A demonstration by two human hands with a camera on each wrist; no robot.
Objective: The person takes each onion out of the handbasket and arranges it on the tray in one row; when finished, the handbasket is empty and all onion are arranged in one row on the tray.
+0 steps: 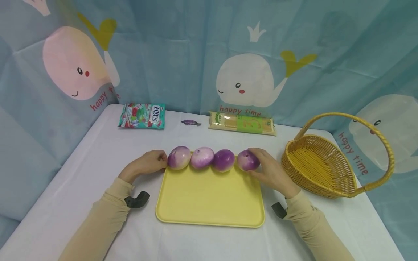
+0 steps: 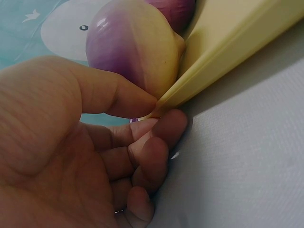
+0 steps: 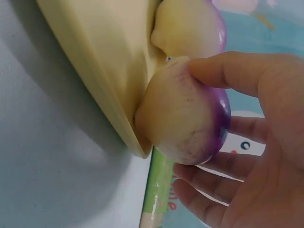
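A yellow tray (image 1: 209, 203) lies on the white table with a row of purple-and-white onions along its far edge. My left hand (image 1: 151, 161) pinches the tray's far left corner between thumb and curled fingers, close beside the leftmost onion (image 1: 179, 157). In the left wrist view, the thumb (image 2: 123, 97) lies against the rim below that onion. My right hand (image 1: 272, 172) holds the rightmost onion (image 1: 247, 160) at the tray's far right corner. The right wrist view shows the thumb on one side of this onion (image 3: 183, 114) and fingers on the other. Two onions (image 1: 202, 158) sit between.
A yellow wicker basket (image 1: 315, 166) with a tall handle stands at the right. Along the back lie a FOX'S candy bag (image 1: 142, 116), a purple-wrapped candy (image 1: 191, 123) and a long pack that looks like noodles (image 1: 242, 123). A blue curtain (image 1: 183, 54) hangs behind the table.
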